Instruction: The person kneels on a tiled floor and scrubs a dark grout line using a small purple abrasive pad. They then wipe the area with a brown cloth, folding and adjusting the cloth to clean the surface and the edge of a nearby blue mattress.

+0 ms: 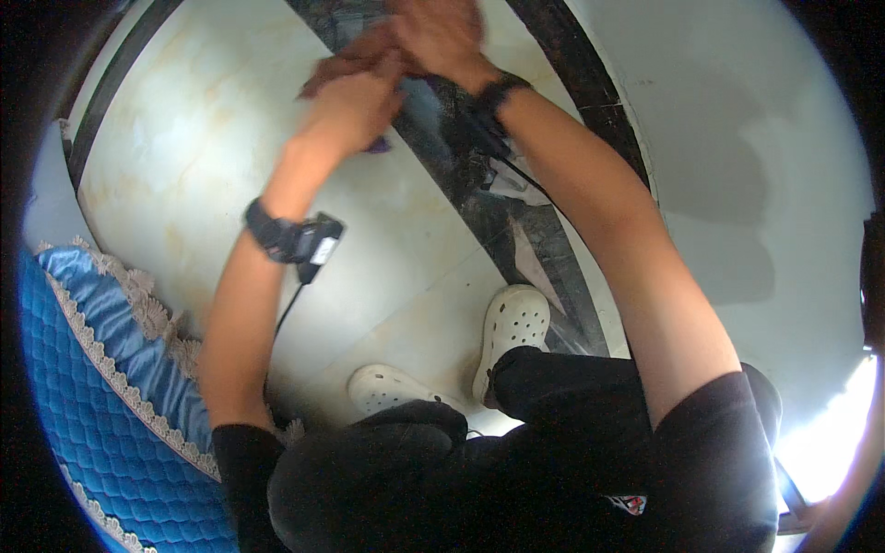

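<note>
Quilted cover: coloured blue, edged with pale lace
Floor: laid in pale marbled tile, crossed by a dark band
Wall: darkened by a shadow

your left hand and right hand blur at the frame's top, the upper edge cutting off the right; their grip can't be told. the purple scrap below your left barely shows, its kind unclear. the blue quilted cover runs off lower left.
</note>
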`<state>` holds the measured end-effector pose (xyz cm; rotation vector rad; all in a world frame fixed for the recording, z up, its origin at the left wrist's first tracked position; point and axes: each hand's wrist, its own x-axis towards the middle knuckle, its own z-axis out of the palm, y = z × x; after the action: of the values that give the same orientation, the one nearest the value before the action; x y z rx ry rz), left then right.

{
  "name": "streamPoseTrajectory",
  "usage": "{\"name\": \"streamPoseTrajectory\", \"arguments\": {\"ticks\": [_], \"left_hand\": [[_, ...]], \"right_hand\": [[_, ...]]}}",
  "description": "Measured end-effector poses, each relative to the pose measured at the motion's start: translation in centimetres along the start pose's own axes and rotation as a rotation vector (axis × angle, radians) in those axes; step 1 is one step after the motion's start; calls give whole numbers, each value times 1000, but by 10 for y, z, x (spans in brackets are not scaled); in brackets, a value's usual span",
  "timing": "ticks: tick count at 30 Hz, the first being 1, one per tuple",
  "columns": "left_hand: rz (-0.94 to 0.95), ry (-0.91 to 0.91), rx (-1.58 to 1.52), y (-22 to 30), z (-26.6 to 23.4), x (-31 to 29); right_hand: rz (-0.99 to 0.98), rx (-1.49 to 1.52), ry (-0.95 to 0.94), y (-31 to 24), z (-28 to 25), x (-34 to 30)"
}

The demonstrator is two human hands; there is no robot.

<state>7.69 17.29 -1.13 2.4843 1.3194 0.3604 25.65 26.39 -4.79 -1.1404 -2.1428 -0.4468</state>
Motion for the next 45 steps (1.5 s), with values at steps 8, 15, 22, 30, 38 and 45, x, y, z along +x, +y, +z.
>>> {"name": "streamPoseTrajectory", "arguments": {"ticks": [8,15,22,30,38,45], "left_hand": [[235,-392,-222,149,37,-17],[86,-345,-339,152,19,-85],[-163,-128,-384,126,10,-135],[-649,174,-359,101,-3,-199],[-1212,254,-142,114,-27,-322],[-1517,506,-264,210,9,-453]], "right_hand": [[957,-370,-427,-57,-171,-191],[1030,-446,-375,-113,-176,-206],[956,67,-267,-107,-142,-152],[188,219,-485,-168,-77,-80],[-71,884,-531,-349,-34,-22],[-411,1347,-667,-486,-125,-99]]}}
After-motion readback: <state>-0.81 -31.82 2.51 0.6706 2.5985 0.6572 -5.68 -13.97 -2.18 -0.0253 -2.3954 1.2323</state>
